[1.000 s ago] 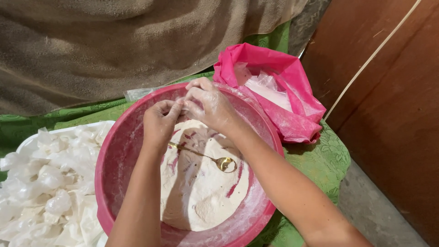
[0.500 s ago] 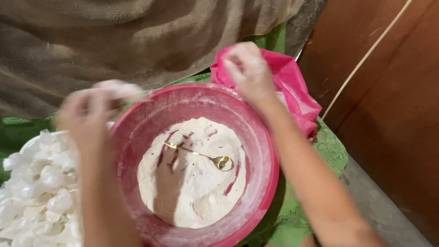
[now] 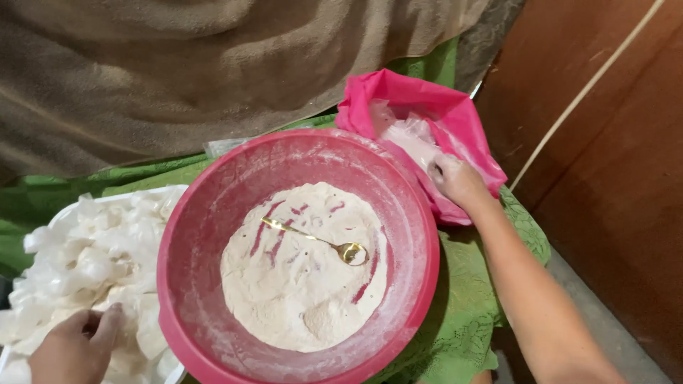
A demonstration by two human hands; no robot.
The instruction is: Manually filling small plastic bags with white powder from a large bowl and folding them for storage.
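the right hand (image 3: 455,181) was pushed, fingers curled, into the crumpled pink plastic bag (image 3: 420,107); the left hand (image 3: 71,348) was laid loosely on the heaped white wrappers (image 3: 85,256), its grip hidden.

Right grip (image 3: 455,181) sits in the mouth of the bag (image 3: 427,121), which lies behind and right of the bowl (image 3: 213,206), touching its rim. Left of that grip, the bowl holds flour (image 3: 299,291) with a spoon (image 3: 320,240) lying on it. Left grip (image 3: 75,348) rests on the pile of wrappers (image 3: 78,249) in the tray (image 3: 135,198) just left of the bowl; all sits on a cloth (image 3: 462,299) over the desk, blanket (image 3: 213,64) behind.
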